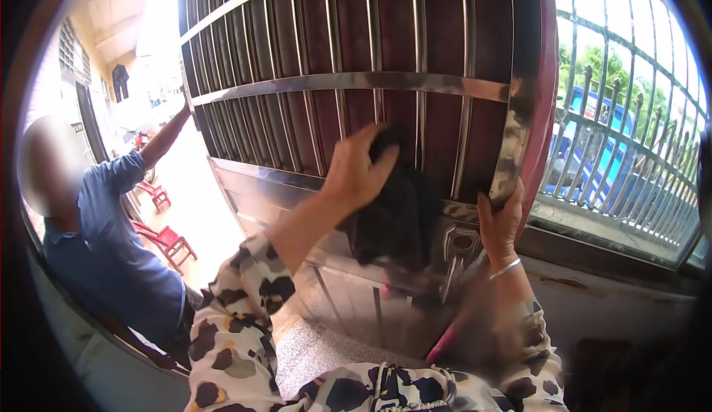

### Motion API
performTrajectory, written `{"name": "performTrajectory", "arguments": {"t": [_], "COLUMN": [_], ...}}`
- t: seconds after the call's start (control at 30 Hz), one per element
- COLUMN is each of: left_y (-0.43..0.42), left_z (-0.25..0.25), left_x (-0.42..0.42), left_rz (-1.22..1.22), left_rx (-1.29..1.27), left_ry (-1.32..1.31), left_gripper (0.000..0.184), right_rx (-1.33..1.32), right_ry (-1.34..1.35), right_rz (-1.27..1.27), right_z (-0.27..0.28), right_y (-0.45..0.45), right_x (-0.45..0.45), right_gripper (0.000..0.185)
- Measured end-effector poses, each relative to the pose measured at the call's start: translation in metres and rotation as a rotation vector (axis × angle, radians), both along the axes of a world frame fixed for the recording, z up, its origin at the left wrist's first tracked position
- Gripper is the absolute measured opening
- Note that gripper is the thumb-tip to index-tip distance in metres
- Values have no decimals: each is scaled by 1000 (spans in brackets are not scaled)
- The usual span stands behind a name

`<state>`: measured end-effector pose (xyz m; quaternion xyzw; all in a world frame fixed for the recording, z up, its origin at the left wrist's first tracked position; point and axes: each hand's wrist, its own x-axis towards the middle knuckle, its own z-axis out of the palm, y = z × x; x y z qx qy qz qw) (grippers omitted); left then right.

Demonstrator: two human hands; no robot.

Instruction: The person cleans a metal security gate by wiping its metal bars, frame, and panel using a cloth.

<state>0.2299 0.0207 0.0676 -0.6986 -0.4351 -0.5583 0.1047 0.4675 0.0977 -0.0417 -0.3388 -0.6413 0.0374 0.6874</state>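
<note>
My left hand [354, 169] is raised in front of a metal door [352, 82] with shiny vertical bars and flat crossbars. Its fingers and thumb pinch a black cloth [397, 223], which hangs down over the door's lower panel. My right hand [503, 225] is wrapped round the door's right edge, thumb on the front face, just above and beside the door handle [454, 264]. A silver bangle circles that wrist. Part of the lower door and the right forearm are smeared by motion.
To the left, a person in a blue shirt [122, 226] reaches one arm to the door's far edge. Red chairs [167, 245] stand outside beyond the opening. On the right is a barred window [615, 137], with a blue vehicle [593, 134] behind it.
</note>
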Motion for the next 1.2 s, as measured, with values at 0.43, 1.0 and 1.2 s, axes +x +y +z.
{"name": "performTrajectory", "arguments": {"t": [0.43, 1.0, 1.2], "left_y": [-37, 31, 54], "left_z": [-87, -57, -72], "left_x": [-11, -149, -172], "left_rz": [-1002, 229, -41], "left_rx": [-677, 327, -12], "left_ry": [-540, -338, -626], "left_gripper": [49, 53, 48], "right_rx": [-323, 597, 403], "right_ry": [-285, -325, -7], "right_rz": [527, -661, -435], "right_z": [35, 269, 254], "right_y": [-102, -24, -20], "right_x": [-71, -164, -198], "right_gripper": [74, 54, 66]}}
